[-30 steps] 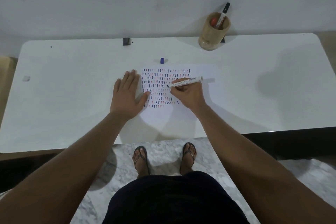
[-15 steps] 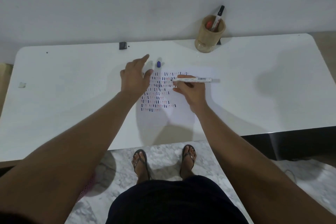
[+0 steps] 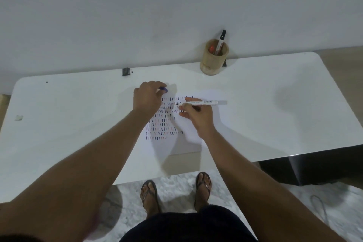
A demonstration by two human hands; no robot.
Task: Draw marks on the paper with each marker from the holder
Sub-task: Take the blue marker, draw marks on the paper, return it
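Note:
A white sheet of paper point(image 3: 188, 143) lies on the white table point(image 3: 78, 124), covered in rows of short blue, red and dark marks. My right hand point(image 3: 196, 116) holds an uncapped white marker point(image 3: 206, 102) level above the paper, tip pointing left. My left hand point(image 3: 147, 100) is beyond the paper's far left corner, fingers closed on the blue marker cap point(image 3: 164, 89). A wooden holder point(image 3: 214, 57) stands at the back edge with a black-capped marker point(image 3: 220, 42) and a red-capped one point(image 3: 211, 48) in it.
A small black clip-like object point(image 3: 126, 71) sits at the table's back edge against the wall. A small pale scrap point(image 3: 19, 117) lies near the left edge. My sandalled feet stand on the marble floor below the front edge.
My left hand left the paper and moved forward to the blue cap, closing on it. My right hand lifted the marker off the paper and turned it level.

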